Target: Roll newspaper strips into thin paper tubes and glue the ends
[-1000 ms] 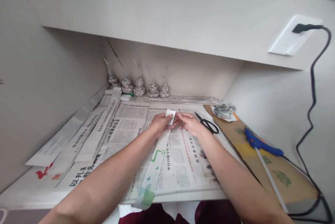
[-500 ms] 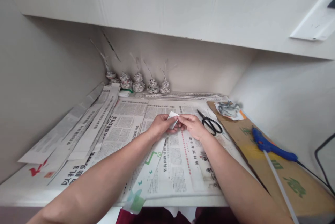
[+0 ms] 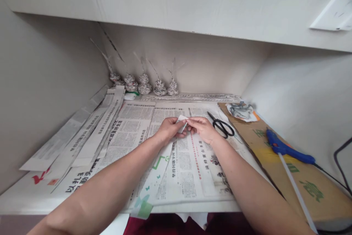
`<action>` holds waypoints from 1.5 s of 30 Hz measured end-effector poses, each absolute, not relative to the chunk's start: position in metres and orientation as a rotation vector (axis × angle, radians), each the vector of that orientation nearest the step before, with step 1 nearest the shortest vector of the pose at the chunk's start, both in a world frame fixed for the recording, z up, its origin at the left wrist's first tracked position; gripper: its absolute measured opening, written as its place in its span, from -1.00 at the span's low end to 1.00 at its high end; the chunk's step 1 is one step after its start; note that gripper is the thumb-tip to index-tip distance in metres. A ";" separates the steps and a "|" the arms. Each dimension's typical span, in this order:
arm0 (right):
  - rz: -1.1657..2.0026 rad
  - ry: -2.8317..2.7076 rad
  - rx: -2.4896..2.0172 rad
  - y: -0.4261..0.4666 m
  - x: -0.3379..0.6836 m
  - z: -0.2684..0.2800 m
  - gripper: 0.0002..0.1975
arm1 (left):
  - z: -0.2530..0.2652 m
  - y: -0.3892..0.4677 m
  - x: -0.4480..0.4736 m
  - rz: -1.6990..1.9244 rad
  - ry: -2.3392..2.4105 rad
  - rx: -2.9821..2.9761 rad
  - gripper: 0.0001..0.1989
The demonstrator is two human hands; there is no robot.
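Note:
Between my two hands is the top end of a paper strip [image 3: 182, 118], white with green printing lower down; its tail slants toward the table's front edge. My left hand [image 3: 171, 129] pinches the strip's end from the left, thumb on top. From the right, my right hand [image 3: 200, 127] grips the strip's corner between thumb and fingertips. The hands nearly touch over newspaper sheets [image 3: 181, 176] that cover the table. Just right of my right hand lies a pair of black-handled scissors [image 3: 223, 127].
Cut newspaper strips [image 3: 101, 125] lie at the left. Several woven paper gourd shapes [image 3: 144, 84] stand along the back wall, beside thin rolled paper sticks [image 3: 192, 98]. At the right, a blue glue gun [image 3: 288, 149] rests on cardboard [image 3: 302, 180]. A shelf overhangs the back.
Both hands keep their pinch on the paper strip, with the right fingers slightly shifted at its corner. The whole view has tilted a little.

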State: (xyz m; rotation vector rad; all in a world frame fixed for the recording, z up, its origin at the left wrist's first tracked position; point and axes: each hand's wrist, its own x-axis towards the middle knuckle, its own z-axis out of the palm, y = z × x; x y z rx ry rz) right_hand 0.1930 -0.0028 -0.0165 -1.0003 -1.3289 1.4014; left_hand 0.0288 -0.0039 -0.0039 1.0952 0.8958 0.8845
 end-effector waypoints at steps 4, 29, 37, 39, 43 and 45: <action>1.405 -1.293 -1.017 -0.003 0.193 -0.016 -0.71 | -0.004 -0.005 0.030 0.888 0.924 1.082 -0.71; 1.463 -1.230 -1.006 -0.001 0.205 -0.011 -0.66 | -0.003 -0.005 0.031 0.919 0.926 1.034 -0.82; 1.424 -1.296 -1.030 -0.002 0.197 -0.013 -0.67 | -0.004 -0.007 0.031 0.877 0.904 1.089 -0.75; 1.436 -1.290 -1.023 -0.003 0.197 -0.012 -0.68 | -0.005 -0.007 0.031 0.878 0.903 1.096 -0.75; 1.451 -1.235 -1.024 -0.004 0.196 -0.008 -0.70 | -0.005 -0.008 0.032 0.879 0.900 1.110 -0.73; 1.436 -1.210 -1.036 -0.004 0.195 -0.008 -0.71 | -0.005 -0.009 0.033 0.879 0.896 1.116 -0.73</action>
